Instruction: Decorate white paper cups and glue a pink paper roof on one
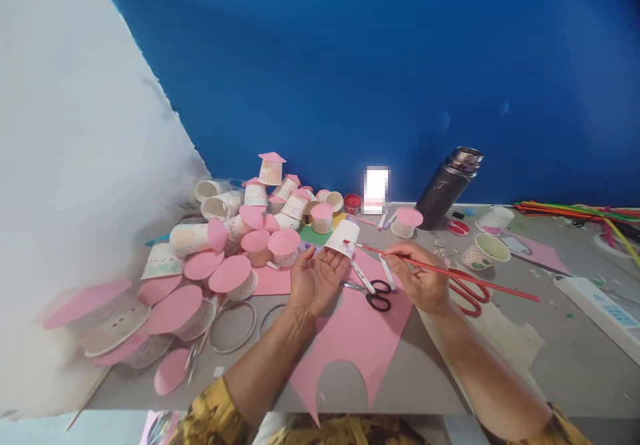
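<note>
In my left hand [316, 278], palm turned up, rests a white paper cup [344, 237] upside down, with small coloured marks near its rim. My fingers support it from below and behind. A thin red paintbrush [490, 287] is pinched between the fingers of my right hand [421, 279]; its tip touches a red spot on the cup's side. Beneath and between the hands lie a sheet of pink paper [360, 338] with curved cut-outs, black-handled scissors [379, 297] and a white marker [363, 275].
Several cups with pink paper tops [230, 273] are heaped at left. A dark flask [445, 191] stands open at back right. Further right are a patterned cup [484, 251], red-handled scissors [470, 293], a white power strip [603, 308] and coloured pipe cleaners [575, 210]. Tape rings [233, 326] lie front left.
</note>
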{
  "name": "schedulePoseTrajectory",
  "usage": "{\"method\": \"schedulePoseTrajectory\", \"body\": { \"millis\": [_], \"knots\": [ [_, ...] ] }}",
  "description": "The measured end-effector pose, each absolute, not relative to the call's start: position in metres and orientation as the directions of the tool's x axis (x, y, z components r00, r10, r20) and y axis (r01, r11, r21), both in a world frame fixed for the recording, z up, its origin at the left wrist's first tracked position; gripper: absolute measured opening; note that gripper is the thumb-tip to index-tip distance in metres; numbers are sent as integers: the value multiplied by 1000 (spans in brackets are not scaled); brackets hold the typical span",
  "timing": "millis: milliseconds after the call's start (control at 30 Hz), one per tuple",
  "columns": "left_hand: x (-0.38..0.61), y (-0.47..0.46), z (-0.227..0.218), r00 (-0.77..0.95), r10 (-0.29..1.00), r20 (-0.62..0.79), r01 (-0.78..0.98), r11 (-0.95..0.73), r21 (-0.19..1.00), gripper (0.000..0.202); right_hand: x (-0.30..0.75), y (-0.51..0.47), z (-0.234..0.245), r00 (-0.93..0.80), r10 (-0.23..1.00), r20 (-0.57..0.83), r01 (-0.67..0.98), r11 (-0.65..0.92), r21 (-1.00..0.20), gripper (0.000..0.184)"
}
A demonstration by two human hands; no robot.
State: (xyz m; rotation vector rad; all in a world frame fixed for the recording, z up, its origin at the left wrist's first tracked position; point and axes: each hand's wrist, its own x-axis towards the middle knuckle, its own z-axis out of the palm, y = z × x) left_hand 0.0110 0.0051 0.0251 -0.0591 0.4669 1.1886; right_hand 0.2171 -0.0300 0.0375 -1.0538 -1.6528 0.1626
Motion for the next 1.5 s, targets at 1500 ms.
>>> {"method": "schedulePoseTrajectory", "body": {
  "millis": [1500],
  "knots": [
    [8,8,23,286,871,-400,-916,371,152,32,222,-31,38,17,684,729,488,630,-603,9]
  ]
}}
